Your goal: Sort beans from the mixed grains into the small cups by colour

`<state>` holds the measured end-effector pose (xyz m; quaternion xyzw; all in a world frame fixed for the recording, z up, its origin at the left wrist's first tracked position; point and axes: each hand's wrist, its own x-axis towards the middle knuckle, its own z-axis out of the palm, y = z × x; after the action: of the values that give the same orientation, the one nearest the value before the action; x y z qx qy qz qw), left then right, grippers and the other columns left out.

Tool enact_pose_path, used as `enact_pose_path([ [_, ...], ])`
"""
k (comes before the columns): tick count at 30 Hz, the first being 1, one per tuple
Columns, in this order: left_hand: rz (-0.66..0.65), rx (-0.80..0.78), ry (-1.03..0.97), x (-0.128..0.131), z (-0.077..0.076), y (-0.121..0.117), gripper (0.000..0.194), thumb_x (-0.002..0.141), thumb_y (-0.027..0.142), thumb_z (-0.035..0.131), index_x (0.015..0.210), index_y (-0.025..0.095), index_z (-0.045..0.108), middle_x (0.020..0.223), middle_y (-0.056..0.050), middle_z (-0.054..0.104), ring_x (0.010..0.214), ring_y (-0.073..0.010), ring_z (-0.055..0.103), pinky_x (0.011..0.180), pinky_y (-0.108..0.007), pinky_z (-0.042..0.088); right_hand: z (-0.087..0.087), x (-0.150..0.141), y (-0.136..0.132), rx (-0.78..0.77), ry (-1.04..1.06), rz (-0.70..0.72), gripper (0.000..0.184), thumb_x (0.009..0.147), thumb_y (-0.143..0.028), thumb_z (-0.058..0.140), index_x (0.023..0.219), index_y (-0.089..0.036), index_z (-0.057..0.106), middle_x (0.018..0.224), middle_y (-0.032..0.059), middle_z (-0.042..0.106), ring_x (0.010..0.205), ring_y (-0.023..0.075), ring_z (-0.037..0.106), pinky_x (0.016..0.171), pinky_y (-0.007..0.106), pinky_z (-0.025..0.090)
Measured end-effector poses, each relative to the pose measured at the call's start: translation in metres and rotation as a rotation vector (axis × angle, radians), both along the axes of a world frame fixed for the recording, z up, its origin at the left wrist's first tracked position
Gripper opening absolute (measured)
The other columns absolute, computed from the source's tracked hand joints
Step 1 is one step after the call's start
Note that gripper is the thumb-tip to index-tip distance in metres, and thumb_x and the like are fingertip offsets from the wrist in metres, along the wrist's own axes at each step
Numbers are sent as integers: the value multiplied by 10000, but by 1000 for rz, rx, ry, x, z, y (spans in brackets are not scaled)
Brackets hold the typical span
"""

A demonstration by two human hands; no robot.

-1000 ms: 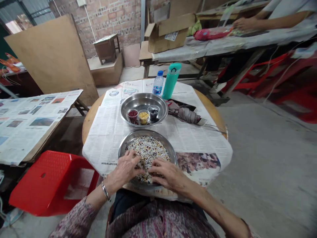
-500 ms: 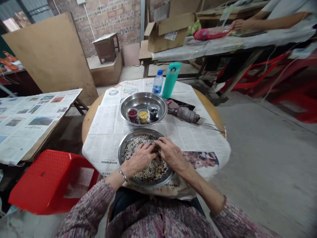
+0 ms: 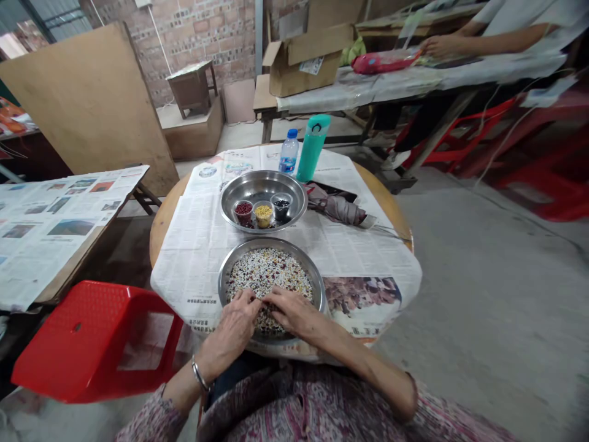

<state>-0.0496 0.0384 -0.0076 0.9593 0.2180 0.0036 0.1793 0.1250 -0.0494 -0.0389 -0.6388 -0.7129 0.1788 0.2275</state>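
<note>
In front of me on the round table sits a steel bowl [image 3: 317, 279] filled with a mix of white grains and red, yellow and black beans [image 3: 269, 270]. Over its near side, my left hand [image 3: 237, 319] has its fingers curled down to the mix. My right hand [image 3: 292, 310] is beside it, also with bent fingers, and the fingertips of both nearly meet. What lies between the fingers is hidden. Just behind stands a second steel bowl [image 3: 248, 184] holding a cup of red beans [image 3: 243, 211], a cup of yellow beans [image 3: 264, 215] and a cup of black beans [image 3: 281, 207].
Newspaper [image 3: 184, 245] covers the table. A water bottle [image 3: 289, 151], a turquoise flask [image 3: 313, 148] and a folded umbrella [image 3: 338, 207] stand or lie toward the back. A red stool [image 3: 78, 337] is at left. Another person's hands [image 3: 437, 46] are at the far-right table.
Both hands have moved from the middle of the mix toward the near side of the bowl, leaving its far part in view. The camera view has shifted slightly.
</note>
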Motion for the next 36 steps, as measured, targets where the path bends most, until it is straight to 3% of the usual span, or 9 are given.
enact_pose_path([
  [6,138,50,-57,-2,-14,-3,205,957,99,445,1023,205,608,1060,-43,562,1044,-197,512,952,-359,470,15,-3,48,93,-212,175,161,905,-161,543,975,-162,687,1127,105,636,1113,240,525,943,394,460],
  [10,213,99,-23,1,-5,-6,86,920,261,609,984,204,610,1093,-58,545,1055,-238,499,921,-407,488,24,16,65,119,-363,67,218,929,-204,527,1083,-164,675,1306,142,570,1238,287,455,1019,475,404],
  [13,186,-1,1,0,8,-7,318,822,302,745,1074,207,578,1196,-65,510,1134,-256,482,968,-419,471,25,31,56,48,-411,-74,227,924,-176,509,1083,-148,669,1247,177,593,1159,293,509,930,448,463],
  [15,157,-84,22,-1,12,-8,282,855,245,700,1098,208,561,1200,-59,506,1138,-232,493,986,-385,458,25,36,41,25,-383,-97,206,926,-187,508,1052,-156,669,1173,169,614,1093,276,541,876,408,491],
  [21,66,-168,71,12,-3,-10,169,943,137,503,1083,206,565,1099,-41,551,1005,-176,561,918,-298,458,12,25,-4,-15,-139,71,210,866,-171,590,1070,-197,626,1060,80,611,994,196,590,850,323,513],
  [25,91,-36,84,35,-7,3,184,985,164,409,1022,200,585,1040,-49,570,927,-177,577,829,-294,473,-1,20,4,6,-122,10,270,842,-61,504,1057,-177,618,986,71,641,923,179,613,840,317,514],
  [29,187,103,67,47,-2,29,229,950,83,399,1068,206,552,1116,-58,543,1009,-181,559,842,-291,469,2,34,28,85,-280,-110,263,855,-42,463,1006,-179,629,998,82,656,965,201,606,842,327,515],
  [33,294,121,59,35,-4,39,293,890,-5,392,1057,194,529,1108,-58,527,1027,-177,543,889,-296,465,9,41,31,79,-424,-207,232,828,-32,506,956,-175,637,1025,116,666,958,229,612,786,322,511],
  [36,244,60,19,22,-10,30,324,854,-29,408,1057,195,522,1074,-47,536,997,-170,544,905,-295,464,9,33,20,54,-377,-159,172,877,-90,502,902,-194,637,944,86,679,860,197,635,733,293,491],
])
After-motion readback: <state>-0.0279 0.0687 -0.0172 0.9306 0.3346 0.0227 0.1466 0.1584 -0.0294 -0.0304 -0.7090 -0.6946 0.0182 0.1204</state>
